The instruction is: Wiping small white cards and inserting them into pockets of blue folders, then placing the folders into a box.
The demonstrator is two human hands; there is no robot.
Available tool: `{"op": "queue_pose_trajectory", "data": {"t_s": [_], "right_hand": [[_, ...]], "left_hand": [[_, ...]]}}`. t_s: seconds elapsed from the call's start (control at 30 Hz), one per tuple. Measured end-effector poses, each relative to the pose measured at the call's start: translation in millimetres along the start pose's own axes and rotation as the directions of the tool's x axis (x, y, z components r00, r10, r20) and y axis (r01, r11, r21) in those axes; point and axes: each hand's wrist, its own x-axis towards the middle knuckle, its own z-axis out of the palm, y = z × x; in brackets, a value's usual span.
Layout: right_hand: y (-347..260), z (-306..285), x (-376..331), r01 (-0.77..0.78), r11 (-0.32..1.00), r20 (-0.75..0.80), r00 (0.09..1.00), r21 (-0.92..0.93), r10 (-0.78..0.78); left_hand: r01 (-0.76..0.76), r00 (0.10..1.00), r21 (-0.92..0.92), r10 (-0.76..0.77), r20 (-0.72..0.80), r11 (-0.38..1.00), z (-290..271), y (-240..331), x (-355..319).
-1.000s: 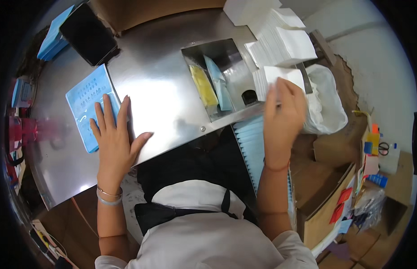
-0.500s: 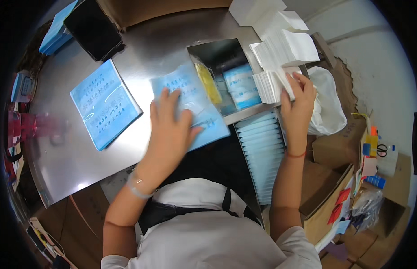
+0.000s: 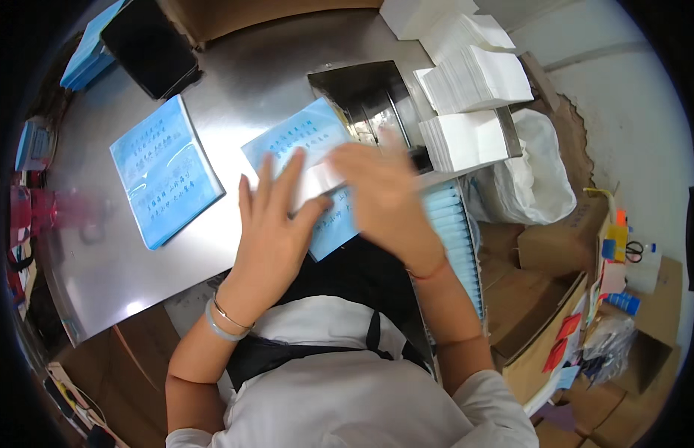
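A blue printed sheet (image 3: pixel 296 137) lies on the metal table in front of me, with a white paper slip (image 3: pixel 315 184) across its middle. My left hand (image 3: pixel 276 216) rests spread over the sheet's left side, fingertips near the slip. Over the right side of the sheet, my right hand (image 3: pixel 384 198) is blurred by motion, its fingertips closed at the slip's right end. Left of both hands sits a stack of blue printed packets (image 3: pixel 166 172). Several stacks of folded white paper (image 3: pixel 466 140) stand at the right.
Behind my hands is a dark rectangular opening (image 3: pixel 373 97) in the table. Beside my right forearm is a row of pale blue packets (image 3: pixel 455 239). A white plastic bag (image 3: pixel 541 175) and cardboard boxes (image 3: pixel 560 239) are further right. A black device (image 3: pixel 149 48) stands at the back left.
My right hand has moved left from the white paper stacks to the blue sheet, bringing a white slip over it. The blue sheet has shifted slightly left. My left hand remains over it.
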Motion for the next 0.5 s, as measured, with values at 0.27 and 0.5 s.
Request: {"op": "queue_pose_trajectory", "data": {"t_s": [0.27, 0.5], "right_hand": [[36, -37, -26, -0.407, 0.785, -0.438, 0.878, -0.466, 0.195], [55, -69, -35, -0.323, 0.888, -0.292, 0.928, -0.327, 0.23]], "left_hand": [[0.029, 1.0, 0.211, -0.029, -0.005, 0.977, -13, -6, 34], [0.038, 0.995, 0.232, -0.057, 0.078, 0.972, -15, 3, 43]]}}
